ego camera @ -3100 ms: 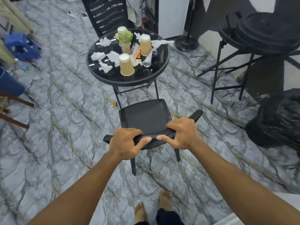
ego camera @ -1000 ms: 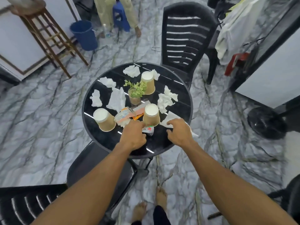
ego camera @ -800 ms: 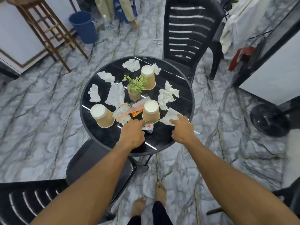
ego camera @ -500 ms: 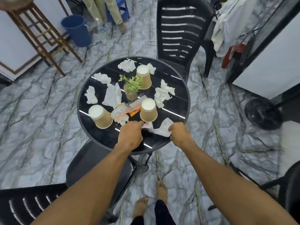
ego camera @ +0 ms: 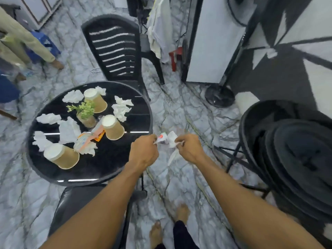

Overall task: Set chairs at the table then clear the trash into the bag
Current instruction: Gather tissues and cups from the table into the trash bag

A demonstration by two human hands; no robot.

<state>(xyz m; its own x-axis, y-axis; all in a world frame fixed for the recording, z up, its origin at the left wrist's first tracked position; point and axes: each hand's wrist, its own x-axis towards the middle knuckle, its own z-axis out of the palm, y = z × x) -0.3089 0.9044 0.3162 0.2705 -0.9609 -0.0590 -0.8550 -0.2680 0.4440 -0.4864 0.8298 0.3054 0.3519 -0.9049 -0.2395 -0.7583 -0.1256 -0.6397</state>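
The round black table (ego camera: 111, 169) carries three upturned paper cups (ego camera: 113, 127), several crumpled tissues (ego camera: 121, 109), an orange wrapper (ego camera: 98, 136) and a small potted plant (ego camera: 84, 112). My left hand (ego camera: 143, 151) is off the table's right edge, shut on a small crushed wrapper with a red mark (ego camera: 161, 140). My right hand (ego camera: 188, 148) is beside it, shut on a white tissue (ego camera: 173, 141) that hangs below the fist. One black chair (ego camera: 115, 51) stands behind the table; another chair's seat (ego camera: 75, 209) sits under its near edge.
A stack of black stools (ego camera: 294, 159) stands at the right, close to my right arm. A fan base (ego camera: 219, 96) and a white cabinet (ego camera: 212, 42) lie beyond. A person's legs (ego camera: 27, 44) and a blue stool (ego camera: 45, 44) are at the far left. My bare feet (ego camera: 168, 223) are on marble floor.
Both hands have lifted off the table and swung right past its edge, carrying the small wrapper and the tissue. The view has turned right, bringing the stacked stools into sight.
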